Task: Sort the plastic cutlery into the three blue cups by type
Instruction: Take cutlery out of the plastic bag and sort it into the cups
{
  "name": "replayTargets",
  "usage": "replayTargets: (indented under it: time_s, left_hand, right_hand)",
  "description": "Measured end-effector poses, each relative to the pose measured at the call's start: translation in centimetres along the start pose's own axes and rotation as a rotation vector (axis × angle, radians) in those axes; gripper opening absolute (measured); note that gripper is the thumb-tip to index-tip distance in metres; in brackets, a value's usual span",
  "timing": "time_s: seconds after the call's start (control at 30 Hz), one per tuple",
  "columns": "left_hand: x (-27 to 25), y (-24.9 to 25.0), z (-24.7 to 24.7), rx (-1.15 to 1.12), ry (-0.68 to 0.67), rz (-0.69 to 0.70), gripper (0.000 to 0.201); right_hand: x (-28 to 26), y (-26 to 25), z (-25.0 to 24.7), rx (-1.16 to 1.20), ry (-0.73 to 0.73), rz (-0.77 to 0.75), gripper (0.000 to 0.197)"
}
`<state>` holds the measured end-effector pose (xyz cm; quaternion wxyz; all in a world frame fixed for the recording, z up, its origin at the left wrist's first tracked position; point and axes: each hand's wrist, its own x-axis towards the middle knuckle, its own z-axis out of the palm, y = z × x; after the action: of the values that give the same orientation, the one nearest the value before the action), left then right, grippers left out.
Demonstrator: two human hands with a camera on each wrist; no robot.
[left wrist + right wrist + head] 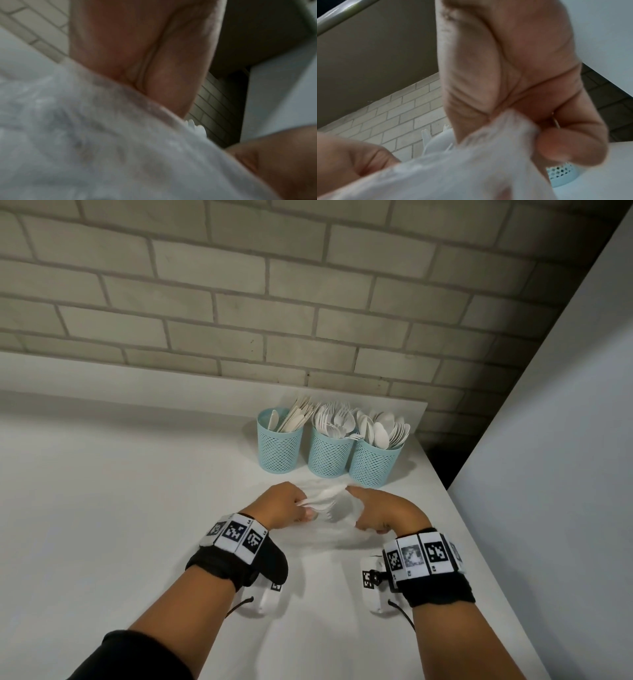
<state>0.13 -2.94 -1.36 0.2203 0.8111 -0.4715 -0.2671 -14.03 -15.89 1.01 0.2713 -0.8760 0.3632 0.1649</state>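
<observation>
Three blue mesh cups stand at the back right of the white counter: the left cup holds knives and one spoon, the middle cup forks, the right cup spoons. In front of them my left hand grips a bundle of white plastic cutlery inside a clear plastic bag. My right hand pinches the bag's other side, its fingers curled on the film. White fork tines poke past the blurred bag in the left wrist view.
A brick wall runs behind the counter. A tall white panel stands to the right, past the counter's right edge. The counter stretches wide to the left of my hands.
</observation>
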Motion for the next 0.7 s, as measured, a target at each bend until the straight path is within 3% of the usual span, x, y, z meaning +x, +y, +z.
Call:
replayTargets:
  time_s: [0.1,0.23,0.3,0.4,0.7]
  left_hand:
    - [-0.3,0.0,-0.3,-0.375,-0.074,0.038,0.015]
    - [-0.3,0.6,-0.9,-0.562,-0.121,0.054,0.012]
    - [-0.2,0.8,-1.3,-0.669,-0.138,0.075,0.012]
    - [-0.1,1.2,-1.9,-0.795,-0.183,0.076,0.013]
    - [0.3,1.3,-2.2,-1.08,-0.144,-0.003,0.014]
  right_hand:
    - [0.0,-0.5,-0.3,-0.005,0.026,-0.013,0.081]
    - [-0.2,-1.4,-1.3,-0.083,0.176,-0.059,0.073]
    - [-0.6,-1.7,-2.1,0.059,0.253,-0.14,0.071]
    - [-0.8,-2.3,-2.9,0.413,0.225,-0.317,0.065]
    - [0.9,-3.8,-2.5,0.949,0.342,-0.239,0.04]
